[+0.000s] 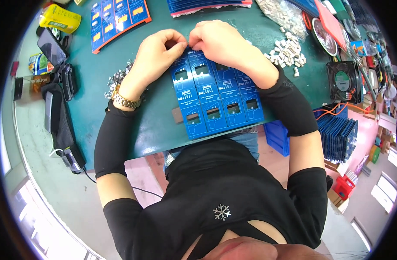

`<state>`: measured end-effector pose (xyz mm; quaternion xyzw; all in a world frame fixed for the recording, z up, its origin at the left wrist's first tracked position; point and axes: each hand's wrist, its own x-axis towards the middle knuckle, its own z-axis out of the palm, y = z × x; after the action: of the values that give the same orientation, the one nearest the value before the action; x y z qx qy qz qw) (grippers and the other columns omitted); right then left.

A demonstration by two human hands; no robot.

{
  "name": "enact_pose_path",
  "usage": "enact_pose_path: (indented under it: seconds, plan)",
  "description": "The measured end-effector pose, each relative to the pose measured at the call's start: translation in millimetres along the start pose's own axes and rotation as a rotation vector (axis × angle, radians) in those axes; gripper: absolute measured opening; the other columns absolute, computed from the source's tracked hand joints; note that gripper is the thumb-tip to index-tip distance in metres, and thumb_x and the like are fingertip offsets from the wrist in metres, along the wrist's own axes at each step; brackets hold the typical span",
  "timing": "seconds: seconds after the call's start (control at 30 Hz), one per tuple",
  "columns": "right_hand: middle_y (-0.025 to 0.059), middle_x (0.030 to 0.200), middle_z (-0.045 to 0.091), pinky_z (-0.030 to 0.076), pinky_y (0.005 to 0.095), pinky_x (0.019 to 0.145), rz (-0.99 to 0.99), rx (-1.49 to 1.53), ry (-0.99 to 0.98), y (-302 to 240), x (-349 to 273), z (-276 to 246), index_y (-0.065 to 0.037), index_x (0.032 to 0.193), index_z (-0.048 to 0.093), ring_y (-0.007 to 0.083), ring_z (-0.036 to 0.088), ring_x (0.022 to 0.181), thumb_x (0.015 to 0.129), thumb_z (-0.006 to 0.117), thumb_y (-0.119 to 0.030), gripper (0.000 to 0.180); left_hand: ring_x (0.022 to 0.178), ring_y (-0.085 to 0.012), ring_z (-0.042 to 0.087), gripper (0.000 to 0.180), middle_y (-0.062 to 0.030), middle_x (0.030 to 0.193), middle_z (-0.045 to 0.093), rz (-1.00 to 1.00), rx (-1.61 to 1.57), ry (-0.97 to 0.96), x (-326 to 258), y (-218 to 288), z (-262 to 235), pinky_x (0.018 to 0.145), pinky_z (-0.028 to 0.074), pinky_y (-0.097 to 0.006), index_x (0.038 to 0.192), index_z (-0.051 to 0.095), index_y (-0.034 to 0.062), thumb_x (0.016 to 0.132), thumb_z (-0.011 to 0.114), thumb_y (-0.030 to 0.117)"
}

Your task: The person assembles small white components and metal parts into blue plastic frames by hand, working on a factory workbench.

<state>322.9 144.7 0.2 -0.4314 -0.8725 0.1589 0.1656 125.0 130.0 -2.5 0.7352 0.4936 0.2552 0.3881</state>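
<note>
A blue circuit board panel (216,96) with rows of rectangular cut-outs lies on the green table in front of me. Over its far edge my left hand (160,53) and my right hand (220,43) meet, fingertips nearly touching. Each hand is closed in a pinch; whatever is between the fingers is hidden or too small to name. Beside my left wrist lies a heap of small metallic pin parts (116,81), partly covered by the forearm. A loose pile of small white connectors (289,53) spreads to the right of my right hand.
At the far left rests a blue panel with yellow parts (120,19) in an orange frame. Stacked blue boards (203,4) stand at the back. A clear bag of white parts (285,16), a black fan (343,81) and a phone (51,47) line the sides.
</note>
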Motion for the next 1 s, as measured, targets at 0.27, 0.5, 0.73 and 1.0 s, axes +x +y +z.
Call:
enact_pose_path:
  seconds: [0.27, 0.5, 0.73, 1.0]
  plan:
    - [0.0083, 0.078, 0.065, 0.05, 0.029, 0.066, 0.039, 0.217, 0.086, 42.4, -28.1, -59.9, -0.005, 0.105, 0.069, 0.0174, 0.064, 0.073, 0.081, 0.072, -0.015, 0.026, 0.083, -0.0169, 0.062, 0.011, -0.0048, 0.093, 0.066, 0.143, 0.104, 0.037, -1.3, -2.7, 4.8, 0.074, 0.05, -0.029, 0.084, 0.069, 0.0033, 0.082, 0.068, 0.014]
    - [0.009, 0.067, 0.064, 0.048, 0.0309, 0.06, 0.224, 0.026, -0.202, 62.7, -68.7, -87.3, -0.003, 0.091, 0.069, 0.02, 0.064, 0.065, 0.077, 0.075, -0.02, 0.023, 0.083, -0.0172, 0.062, 0.009, -0.0044, 0.092, 0.066, 0.126, 0.112, 0.049, -2.3, -0.8, 7.3, 0.075, 0.051, -0.03, 0.081, 0.069, 0.0033, 0.08, 0.069, 0.012]
    - [0.01, 0.069, 0.065, 0.049, 0.0328, 0.059, 0.33, 0.067, -0.135, 67.5, -61.3, -63.9, -0.003, 0.087, 0.068, 0.0206, 0.064, 0.064, 0.074, 0.077, -0.018, 0.022, 0.082, -0.0147, 0.06, 0.008, -0.004, 0.093, 0.066, 0.158, 0.128, 0.081, -2.2, -5.5, 7.7, 0.074, 0.049, -0.027, 0.083, 0.068, 0.0022, 0.08, 0.07, 0.009]
    - [-0.0008, 0.065, 0.052, 0.04, 0.0245, 0.052, 0.145, 0.233, -0.06, 74.5, -59.6, -52.6, -0.006, 0.102, 0.07, 0.0068, 0.048, 0.057, 0.079, 0.071, -0.003, 0.023, 0.081, -0.0138, 0.06, 0.007, -0.0046, 0.096, 0.066, 0.317, 0.307, 0.111, -6.1, -0.5, 10.8, 0.074, 0.049, -0.026, 0.084, 0.066, 0.0007, 0.081, 0.07, 0.006]
